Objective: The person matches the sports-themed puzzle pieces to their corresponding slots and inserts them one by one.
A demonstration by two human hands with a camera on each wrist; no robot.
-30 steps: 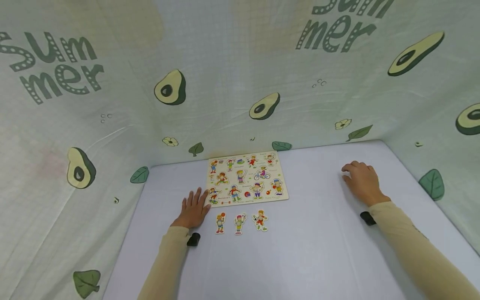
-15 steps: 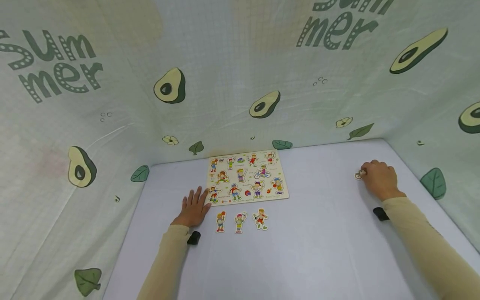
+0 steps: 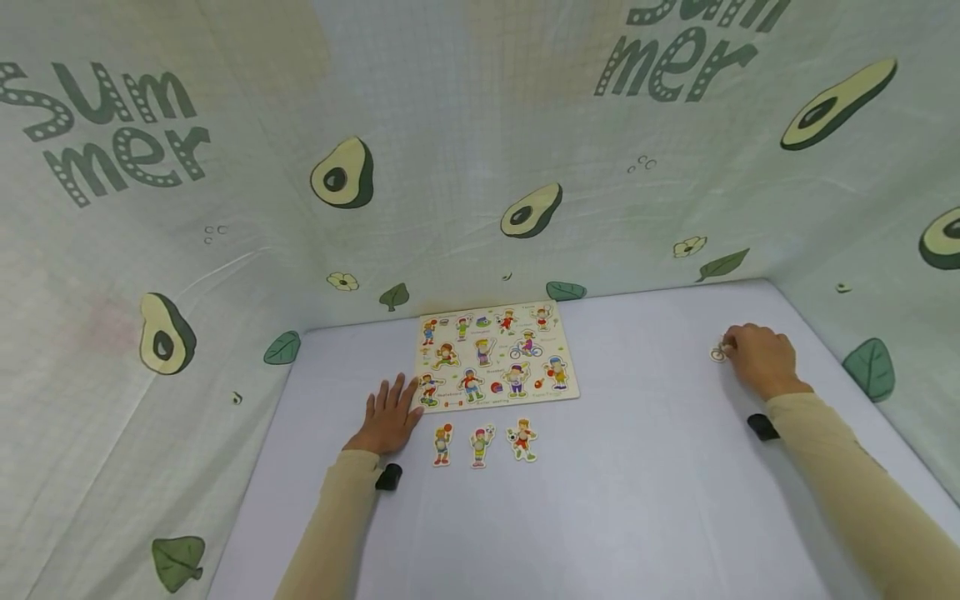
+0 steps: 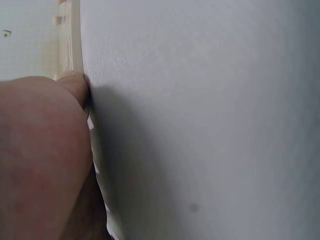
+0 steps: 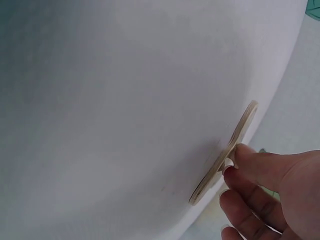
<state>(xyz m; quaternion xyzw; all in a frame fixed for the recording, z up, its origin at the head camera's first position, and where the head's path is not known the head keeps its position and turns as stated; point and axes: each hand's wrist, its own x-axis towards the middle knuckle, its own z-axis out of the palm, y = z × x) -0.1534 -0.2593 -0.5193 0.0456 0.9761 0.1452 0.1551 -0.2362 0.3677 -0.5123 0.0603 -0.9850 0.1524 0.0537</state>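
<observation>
Right hand point(image 3: 761, 362) now, and your thumb and fingertips are pinching the wheeled piece point(image 3: 717, 349) out at the table's point(image 3: 622, 500) far right, well apart from the board point(image 3: 555, 348)! It's a small purchase on a thin slab: an off-centre pinch could let it twist or slip. Over on the left, your left hand point(image 3: 385, 417) lies flat, fingers straight, touching the board's edge; a stray push might skew it. And a low sweep back could scatter those three loose figures point(image 3: 480, 450).
</observation>
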